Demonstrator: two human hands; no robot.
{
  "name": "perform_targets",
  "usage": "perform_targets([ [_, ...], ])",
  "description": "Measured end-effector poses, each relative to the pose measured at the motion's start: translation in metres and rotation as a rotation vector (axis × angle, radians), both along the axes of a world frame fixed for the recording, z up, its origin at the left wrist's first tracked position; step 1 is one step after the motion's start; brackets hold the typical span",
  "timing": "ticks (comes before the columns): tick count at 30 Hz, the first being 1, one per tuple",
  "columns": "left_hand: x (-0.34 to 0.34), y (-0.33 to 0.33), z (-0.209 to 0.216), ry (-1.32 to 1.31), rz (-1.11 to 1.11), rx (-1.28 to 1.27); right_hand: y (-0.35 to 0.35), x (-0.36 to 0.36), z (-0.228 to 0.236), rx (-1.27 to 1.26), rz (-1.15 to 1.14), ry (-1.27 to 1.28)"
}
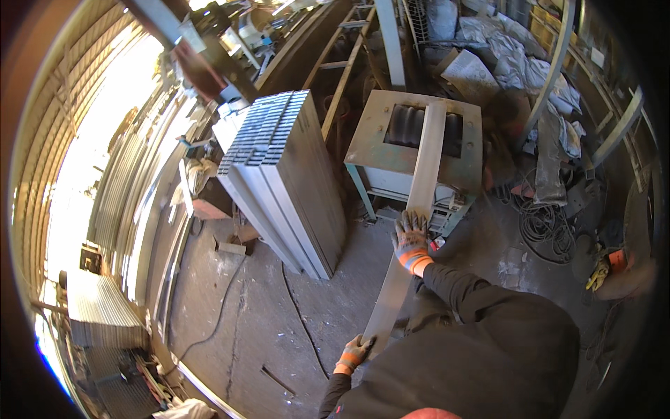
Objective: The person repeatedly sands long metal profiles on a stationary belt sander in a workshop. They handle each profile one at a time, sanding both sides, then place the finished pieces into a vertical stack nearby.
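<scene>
A long flat metal strip (pixel 426 167) slants from the top of a box-shaped machine (pixel 370 133) down toward my body. Its far end lies over the dark rollers (pixel 405 126) in the machine's opening. My right hand (pixel 412 239), in a grey and orange work glove, rests flat on the strip just before the machine, fingers spread. Lower down, my left hand (pixel 354 353), gloved alike, grips the strip's left edge near its lower end. Part of that lower end is hidden by my body.
A tall stack of metal profiles (pixel 293 181) stands left of the machine. Dark cables (pixel 296 311) cross the floor, and a coiled hose (pixel 548 227) lies at right. More long profiles (pixel 129 181) line the left side. A ladder (pixel 345 66) lies beyond.
</scene>
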State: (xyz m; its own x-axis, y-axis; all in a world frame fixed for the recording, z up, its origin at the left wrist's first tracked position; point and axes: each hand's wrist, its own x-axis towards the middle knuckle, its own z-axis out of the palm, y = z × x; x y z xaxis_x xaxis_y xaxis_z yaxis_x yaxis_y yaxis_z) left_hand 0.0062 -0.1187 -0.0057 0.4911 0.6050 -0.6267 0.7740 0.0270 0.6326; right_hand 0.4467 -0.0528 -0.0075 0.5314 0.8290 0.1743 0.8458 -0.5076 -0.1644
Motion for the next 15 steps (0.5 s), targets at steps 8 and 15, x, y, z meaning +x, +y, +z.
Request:
perform_targets([
  [8, -0.152, -0.072, 0.045, 0.126, -0.009, 0.072, -0.064, -0.14, 0.008, -0.056, 0.178, 0.066],
  [15, -0.264, -0.078, 0.116, 0.254, -0.032, 0.38, -0.025, -0.178, 0.065, -0.415, 1.115, 0.013],
])
